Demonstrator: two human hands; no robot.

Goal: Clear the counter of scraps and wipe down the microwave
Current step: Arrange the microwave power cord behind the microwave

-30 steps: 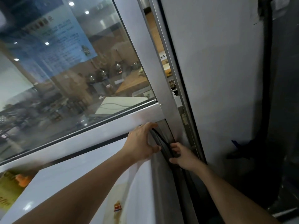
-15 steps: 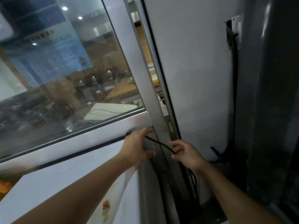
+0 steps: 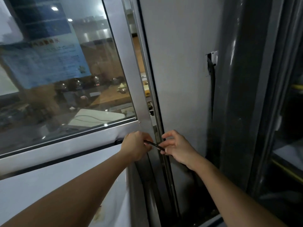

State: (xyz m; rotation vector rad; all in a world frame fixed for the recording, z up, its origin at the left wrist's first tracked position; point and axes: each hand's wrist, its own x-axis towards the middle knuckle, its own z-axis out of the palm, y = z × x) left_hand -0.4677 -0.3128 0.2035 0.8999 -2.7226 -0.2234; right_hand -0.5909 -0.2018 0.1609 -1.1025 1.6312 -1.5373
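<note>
Thin black power cable (image 3: pixel 153 145) at lower centre, stretched left-to-right between both hands: left hand (image 3: pixel 136 147) gripping one end, right hand (image 3: pixel 177 147) pinching the other, equally near.

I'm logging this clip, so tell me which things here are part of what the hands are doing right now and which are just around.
In use:
- left hand, gripping the black cable
- right hand, pinching the same cable
- white appliance top, under the left forearm

Just around:
- window glass with blue poster
- metal window frame
- wall socket with plugged cord
- grey wall
</note>
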